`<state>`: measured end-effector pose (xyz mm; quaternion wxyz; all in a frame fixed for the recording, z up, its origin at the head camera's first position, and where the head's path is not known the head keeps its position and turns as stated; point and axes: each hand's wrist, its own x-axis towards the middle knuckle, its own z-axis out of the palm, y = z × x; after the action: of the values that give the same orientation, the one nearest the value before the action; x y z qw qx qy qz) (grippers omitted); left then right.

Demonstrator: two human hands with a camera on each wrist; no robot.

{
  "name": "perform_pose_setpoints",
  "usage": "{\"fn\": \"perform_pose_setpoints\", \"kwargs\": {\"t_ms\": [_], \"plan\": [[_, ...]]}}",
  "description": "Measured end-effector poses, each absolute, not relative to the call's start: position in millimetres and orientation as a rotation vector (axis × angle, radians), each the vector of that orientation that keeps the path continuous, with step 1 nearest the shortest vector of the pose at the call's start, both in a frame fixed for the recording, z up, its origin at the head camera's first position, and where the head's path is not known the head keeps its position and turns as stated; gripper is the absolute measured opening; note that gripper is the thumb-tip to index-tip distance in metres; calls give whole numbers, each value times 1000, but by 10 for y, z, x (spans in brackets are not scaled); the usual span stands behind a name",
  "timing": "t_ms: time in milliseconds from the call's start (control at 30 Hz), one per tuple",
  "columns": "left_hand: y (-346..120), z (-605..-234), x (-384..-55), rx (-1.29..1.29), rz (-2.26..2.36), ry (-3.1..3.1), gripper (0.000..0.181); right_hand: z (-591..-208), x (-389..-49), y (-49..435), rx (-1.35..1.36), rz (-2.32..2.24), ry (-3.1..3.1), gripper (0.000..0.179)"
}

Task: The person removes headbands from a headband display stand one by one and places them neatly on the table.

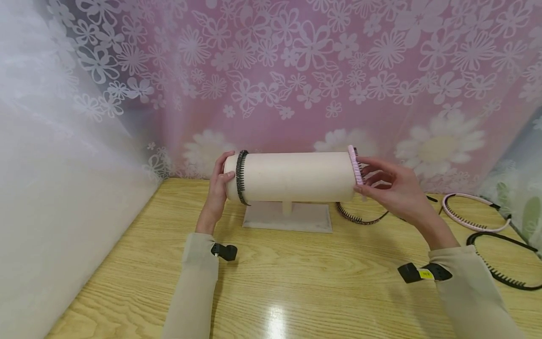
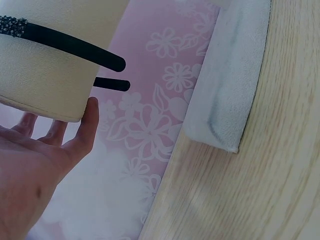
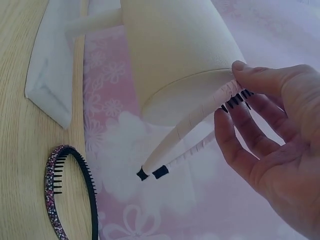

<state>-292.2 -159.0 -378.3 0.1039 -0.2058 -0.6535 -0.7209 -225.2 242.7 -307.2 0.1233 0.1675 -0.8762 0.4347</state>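
A cream roll-shaped headband stand (image 1: 296,176) lies level on a short post above its flat base (image 1: 292,219). My left hand (image 1: 217,188) grips the roll's left end, thumb in front. Close to that hand, a dark glittery headband (image 1: 241,179) with comb teeth goes round the roll. At the right end, my right hand (image 1: 394,188) holds a pale pink ruffled headband (image 1: 355,165) by its top, between thumb and fingers. The right wrist view shows this pink band (image 3: 187,122) tilted at the roll's end rim, its two black tips pointing away from the hand.
On the wooden table (image 1: 275,273), a speckled toothed headband (image 1: 360,220) lies behind the base's right side. Farther right lie a pink headband (image 1: 459,219) and a black toothed one (image 1: 499,270). A flowered curtain (image 1: 275,94) hangs close behind the stand.
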Motion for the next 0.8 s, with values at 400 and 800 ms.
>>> {"fn": "perform_pose_setpoints", "kwargs": {"t_ms": [400, 800], "plan": [[-1599, -3789, -2923, -598, -2139, -1929, 63, -3124, -2216, 2519, 537, 1167, -2554, 66], [-1587, -3784, -2916, -564, -2122, -1940, 65, -3196, -2128, 2654, 535, 1026, -2591, 64]]}}
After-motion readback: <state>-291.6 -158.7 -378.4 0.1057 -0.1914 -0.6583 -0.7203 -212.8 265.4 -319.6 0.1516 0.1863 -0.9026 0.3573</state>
